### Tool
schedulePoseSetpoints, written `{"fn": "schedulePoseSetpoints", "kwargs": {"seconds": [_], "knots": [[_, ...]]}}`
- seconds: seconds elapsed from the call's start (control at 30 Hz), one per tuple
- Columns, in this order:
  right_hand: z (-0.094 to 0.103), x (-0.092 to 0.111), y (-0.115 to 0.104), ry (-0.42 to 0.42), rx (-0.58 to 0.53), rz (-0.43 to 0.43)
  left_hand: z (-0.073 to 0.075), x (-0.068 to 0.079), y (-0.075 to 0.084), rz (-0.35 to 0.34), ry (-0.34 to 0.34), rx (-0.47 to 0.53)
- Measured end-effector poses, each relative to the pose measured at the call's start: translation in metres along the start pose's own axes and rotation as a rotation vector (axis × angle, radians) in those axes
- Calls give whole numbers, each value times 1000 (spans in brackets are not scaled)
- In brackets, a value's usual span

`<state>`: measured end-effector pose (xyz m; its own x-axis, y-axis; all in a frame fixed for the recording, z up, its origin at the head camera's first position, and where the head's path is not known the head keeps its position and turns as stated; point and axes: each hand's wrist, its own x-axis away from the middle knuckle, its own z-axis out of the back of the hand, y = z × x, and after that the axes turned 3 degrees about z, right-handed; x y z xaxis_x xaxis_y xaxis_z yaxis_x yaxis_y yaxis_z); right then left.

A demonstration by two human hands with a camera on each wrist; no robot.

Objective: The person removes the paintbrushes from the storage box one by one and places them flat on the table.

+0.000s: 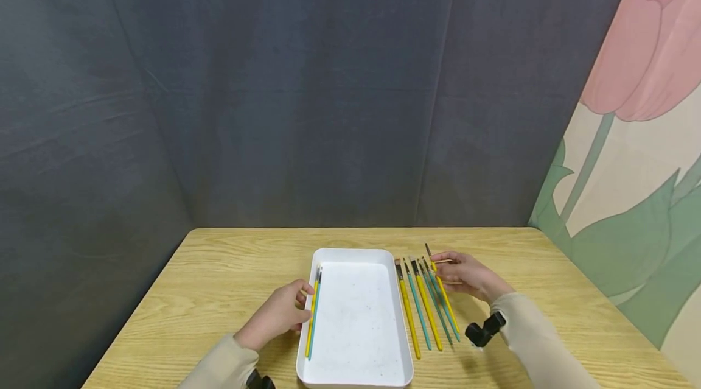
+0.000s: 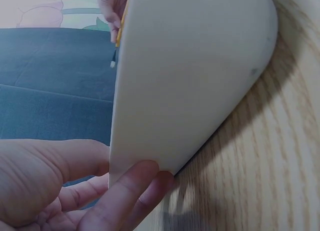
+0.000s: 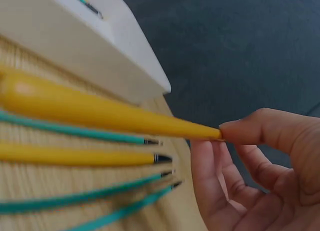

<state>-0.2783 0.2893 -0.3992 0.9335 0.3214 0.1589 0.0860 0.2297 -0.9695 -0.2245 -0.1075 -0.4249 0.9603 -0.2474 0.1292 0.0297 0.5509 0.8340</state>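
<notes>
My left hand [image 1: 279,311] holds the left side wall of a white rectangular tray [image 1: 358,316]; in the left wrist view its fingers [image 2: 120,196] lie against the outer wall. Inside the tray, along that wall, a yellow paintbrush [image 1: 309,334] and a teal paintbrush [image 1: 314,327] lie side by side. To the right of the tray, my right hand [image 1: 465,273] pinches a yellow paintbrush [image 3: 100,111] near its bristle end, between thumb and fingertips. That brush is raised and tilted above the others, its bristles hidden by the fingers in the right wrist view.
Several yellow and teal paintbrushes, among them a yellow one [image 1: 429,310] and a teal one [image 1: 419,310], lie in a loose row right of the tray, bristles away from me. The wooden table [image 1: 230,267] ends at a dark curtain [image 1: 328,103]. A tulip mural stands at right.
</notes>
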Motion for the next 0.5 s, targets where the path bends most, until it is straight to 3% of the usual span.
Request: {"fn": "schedulePoseSetpoints", "kwargs": {"seconds": [0.5], "knots": [[18, 4, 26, 29, 35, -41, 1, 2, 3, -2, -10, 0]]}}
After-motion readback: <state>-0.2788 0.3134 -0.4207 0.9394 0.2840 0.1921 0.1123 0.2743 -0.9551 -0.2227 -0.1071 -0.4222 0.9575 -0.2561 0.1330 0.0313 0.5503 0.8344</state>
